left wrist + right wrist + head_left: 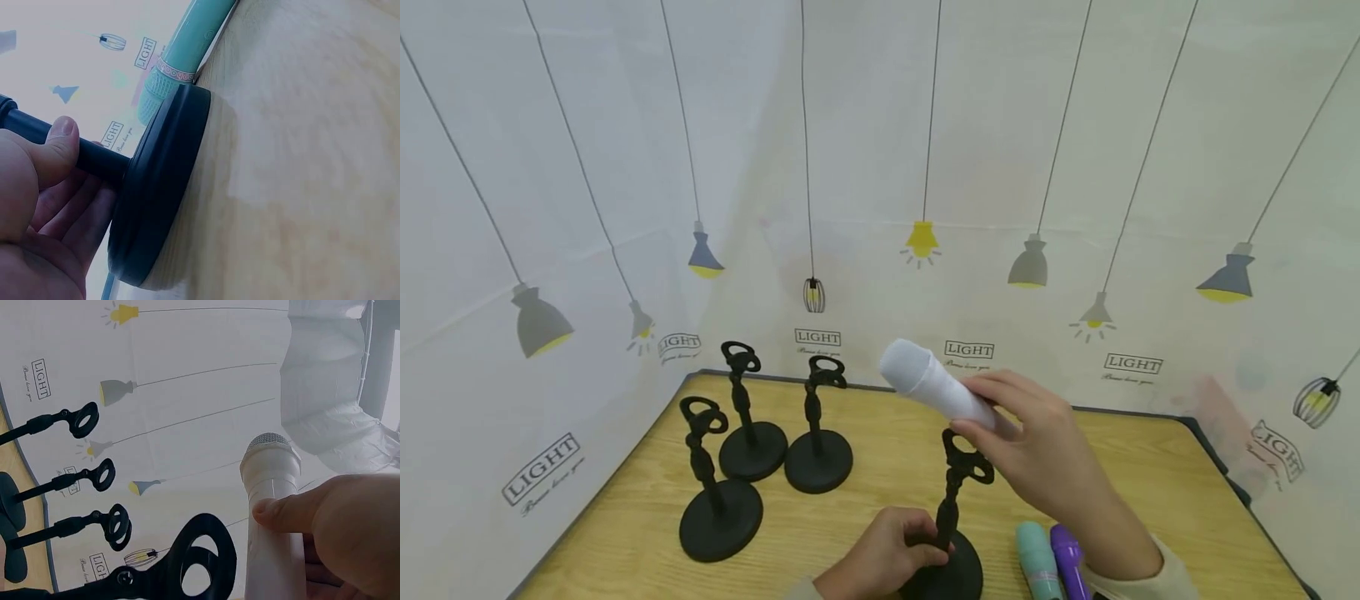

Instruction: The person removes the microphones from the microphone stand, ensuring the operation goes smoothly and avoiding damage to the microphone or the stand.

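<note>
My right hand (1037, 442) grips a white microphone (936, 383) by its lower body, its head tilted up to the left. Just below it is the ring clip (966, 458) of a black microphone stand. My left hand (891, 550) holds that stand's pole (100, 161) low down, thumb on one side and fingers on the other. In the left wrist view the stand's round base (165, 187) rests on the wooden table. In the right wrist view the microphone (272, 550) is beside the clip (206, 556), with my thumb pressed along its body.
Three more black stands (721, 521) (752, 450) (818, 461) with bare clips stand at the left of the table. A mint microphone (1037, 558) and a purple microphone (1070, 560) lie right of the held stand. A lamp-printed sheet (880, 167) surrounds the table.
</note>
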Available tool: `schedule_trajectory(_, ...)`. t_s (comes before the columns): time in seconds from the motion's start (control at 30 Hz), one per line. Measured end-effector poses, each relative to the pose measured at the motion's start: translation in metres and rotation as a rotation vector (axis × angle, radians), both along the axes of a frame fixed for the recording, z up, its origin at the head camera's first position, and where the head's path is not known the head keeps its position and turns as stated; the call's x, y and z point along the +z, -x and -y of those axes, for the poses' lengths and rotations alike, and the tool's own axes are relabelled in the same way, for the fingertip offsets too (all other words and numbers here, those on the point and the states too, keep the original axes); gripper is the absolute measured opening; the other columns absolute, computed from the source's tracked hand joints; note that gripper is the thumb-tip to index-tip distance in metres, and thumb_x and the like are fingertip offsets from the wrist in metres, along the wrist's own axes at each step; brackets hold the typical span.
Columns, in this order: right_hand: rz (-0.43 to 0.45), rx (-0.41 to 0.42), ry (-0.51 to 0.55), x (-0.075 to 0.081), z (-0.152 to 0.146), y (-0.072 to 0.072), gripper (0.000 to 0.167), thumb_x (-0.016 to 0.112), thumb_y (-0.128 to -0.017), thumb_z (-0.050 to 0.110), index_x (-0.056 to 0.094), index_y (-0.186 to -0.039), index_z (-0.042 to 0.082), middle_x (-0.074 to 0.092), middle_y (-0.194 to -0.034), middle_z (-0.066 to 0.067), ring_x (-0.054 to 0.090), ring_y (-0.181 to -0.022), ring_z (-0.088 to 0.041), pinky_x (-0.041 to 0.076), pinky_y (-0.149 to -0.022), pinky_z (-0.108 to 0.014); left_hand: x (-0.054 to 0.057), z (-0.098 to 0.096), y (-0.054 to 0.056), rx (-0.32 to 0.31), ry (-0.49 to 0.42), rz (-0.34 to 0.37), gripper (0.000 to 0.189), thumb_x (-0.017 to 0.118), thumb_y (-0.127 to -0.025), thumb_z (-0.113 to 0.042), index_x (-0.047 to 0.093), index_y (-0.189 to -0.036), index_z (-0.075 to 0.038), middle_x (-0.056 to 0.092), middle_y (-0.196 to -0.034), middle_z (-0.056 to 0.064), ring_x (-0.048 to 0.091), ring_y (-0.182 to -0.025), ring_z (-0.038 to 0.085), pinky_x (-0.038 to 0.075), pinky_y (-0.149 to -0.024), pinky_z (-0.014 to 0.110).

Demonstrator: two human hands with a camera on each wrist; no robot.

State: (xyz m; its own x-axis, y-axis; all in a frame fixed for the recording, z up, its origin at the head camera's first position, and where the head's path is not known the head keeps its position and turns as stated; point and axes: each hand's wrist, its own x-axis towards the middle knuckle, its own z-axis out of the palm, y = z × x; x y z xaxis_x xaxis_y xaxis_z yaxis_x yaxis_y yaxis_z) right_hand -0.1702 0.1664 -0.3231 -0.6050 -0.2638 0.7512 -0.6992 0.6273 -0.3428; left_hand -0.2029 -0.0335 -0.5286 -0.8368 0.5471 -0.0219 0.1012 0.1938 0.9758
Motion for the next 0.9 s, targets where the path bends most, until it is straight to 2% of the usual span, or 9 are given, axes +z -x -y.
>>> schedule_trajectory(0.17, 0.047, -0.059, 0.011, -0.008, -0.014, -0.002, 0.037, 0.094, -0.081, 0.004, 0.081, -0.115, 0.01, 0.08, -0.115, 0.002, 0.075, -0.1, -0.014, 0.063, -0.088, -0.028, 0.002, 0.001, -0.001, 0.006, -0.004, 0.014, 0.008, 0.079, -0.097, -0.004, 0.081, -0.099, -0.011, 0.084, -0.101, -0.001, 0.076, -0.099, 0.007, 0.061, -0.092, 0.026)
schedule_trajectory(0.33, 0.105, -0.126, 0.037, -0.019, -0.033, -0.006, 0.035, 0.093, -0.083, 0.007, 0.081, -0.116, 0.014, 0.08, -0.112, 0.003, 0.07, -0.096, -0.005, 0.055, -0.086, -0.016, 0.002, 0.001, 0.0, 0.009, -0.006, 0.029, 0.007, 0.08, -0.096, -0.005, 0.081, -0.099, -0.012, 0.084, -0.1, -0.002, 0.076, -0.099, 0.006, 0.062, -0.092, 0.028)
schedule_trajectory(0.47, 0.174, -0.212, 0.056, -0.03, -0.051, -0.008, 0.035, 0.093, -0.084, 0.012, 0.081, -0.117, 0.016, 0.08, -0.112, 0.003, 0.067, -0.096, 0.003, 0.054, -0.08, -0.017, 0.001, 0.0, 0.0, 0.004, -0.012, 0.032, 0.007, 0.08, -0.097, -0.007, 0.082, -0.099, -0.013, 0.084, -0.1, -0.002, 0.076, -0.098, 0.005, 0.06, -0.09, 0.024)
schedule_trajectory(0.63, 0.28, -0.308, 0.055, -0.042, -0.071, -0.011, 0.036, 0.093, -0.087, 0.018, 0.08, -0.12, 0.016, 0.081, -0.112, 0.0, 0.063, -0.095, 0.01, 0.056, -0.076, -0.021, 0.001, 0.0, -0.001, 0.009, -0.012, 0.017, 0.008, 0.08, -0.096, -0.005, 0.082, -0.099, -0.012, 0.084, -0.1, 0.002, 0.076, -0.098, 0.006, 0.061, -0.091, 0.026)
schedule_trajectory(0.9, 0.383, -0.355, 0.085, -0.065, -0.093, -0.019, 0.032, 0.09, -0.091, 0.021, 0.079, -0.119, 0.011, 0.081, -0.11, -0.006, 0.064, -0.092, 0.013, 0.056, -0.077, -0.015, 0.0, 0.0, -0.001, 0.009, -0.026, 0.013, 0.008, 0.079, -0.096, -0.003, 0.082, -0.099, -0.01, 0.084, -0.101, 0.004, 0.076, -0.098, 0.007, 0.062, -0.091, 0.026)
